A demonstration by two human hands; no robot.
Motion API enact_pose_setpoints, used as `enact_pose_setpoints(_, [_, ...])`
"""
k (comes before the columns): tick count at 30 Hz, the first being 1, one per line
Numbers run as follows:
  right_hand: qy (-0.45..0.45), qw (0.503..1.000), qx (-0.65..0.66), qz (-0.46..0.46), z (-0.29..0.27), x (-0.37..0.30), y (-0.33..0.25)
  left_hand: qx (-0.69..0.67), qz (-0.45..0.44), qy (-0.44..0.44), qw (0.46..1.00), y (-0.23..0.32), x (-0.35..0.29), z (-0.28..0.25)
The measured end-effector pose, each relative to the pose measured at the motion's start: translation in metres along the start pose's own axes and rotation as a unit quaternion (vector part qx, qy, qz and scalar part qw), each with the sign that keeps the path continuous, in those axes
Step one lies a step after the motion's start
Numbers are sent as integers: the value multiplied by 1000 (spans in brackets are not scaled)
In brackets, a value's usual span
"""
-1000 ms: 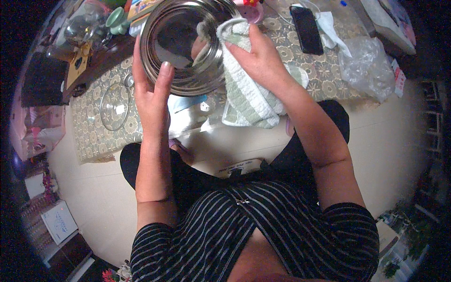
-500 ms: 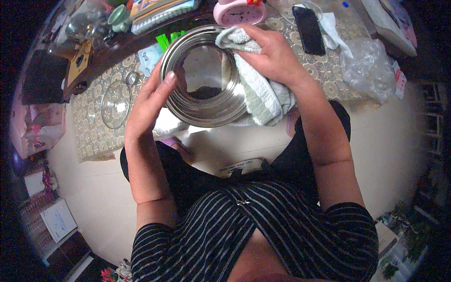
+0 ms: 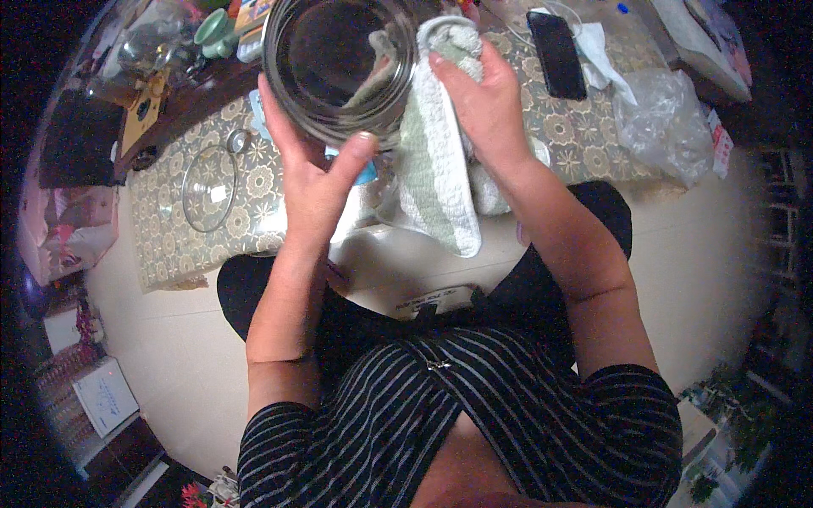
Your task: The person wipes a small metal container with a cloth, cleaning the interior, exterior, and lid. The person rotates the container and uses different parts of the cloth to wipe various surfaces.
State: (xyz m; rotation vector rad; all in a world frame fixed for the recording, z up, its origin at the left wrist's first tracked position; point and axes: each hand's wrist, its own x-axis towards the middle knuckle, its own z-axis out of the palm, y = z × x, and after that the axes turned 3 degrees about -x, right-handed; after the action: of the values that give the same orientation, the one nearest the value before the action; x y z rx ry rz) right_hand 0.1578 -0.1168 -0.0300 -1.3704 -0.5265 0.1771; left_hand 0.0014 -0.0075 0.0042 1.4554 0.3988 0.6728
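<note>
A shiny steel pot (image 3: 292, 108) is held up over the table, tilted so that its round mouth faces me. From its lower left side my left hand (image 3: 309, 165) grips it, the thumb along the near rim and the fingers behind the wall. To the right of the pot, my right hand (image 3: 489, 106) is closed on a white and green towel (image 3: 436, 161). The towel is bunched at the top, close to the rim, and its loose end hangs down past the table edge. Part of the towel is mirrored inside the pot. A round glass lid (image 3: 209, 188) lies on the table to the left.
A patterned cover (image 3: 262, 182) lies over the table. On the right are a black phone (image 3: 556, 55), a white tissue (image 3: 605, 63) and a crumpled clear plastic bag (image 3: 665, 123). A green cup (image 3: 214, 35) stands at the back left, beyond a wooden box (image 3: 144, 107).
The pot has moved up and left and tipped further, hiding the pink clock. My left hand has shifted right, under the rim. The towel has come off the rim and hangs straighter.
</note>
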Motion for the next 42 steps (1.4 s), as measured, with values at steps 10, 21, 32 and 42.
enact_pose_setpoints(10, [-82,990,-104,-51,-6,1,-9,7,-60,17,998,6,5,-12])
enact_pose_setpoints(21, [-163,911,-325,-195,-45,30,-34,81,-177,-169,966,18,11,-38])
enact_pose_setpoints(32, [-158,918,-284,-229,-49,35,-33,-28,-207,-178,962,-5,11,-36])
enact_pose_setpoints(42, [-26,978,-162,-127,-18,16,-20,-75,-148,-13,986,-9,5,-13])
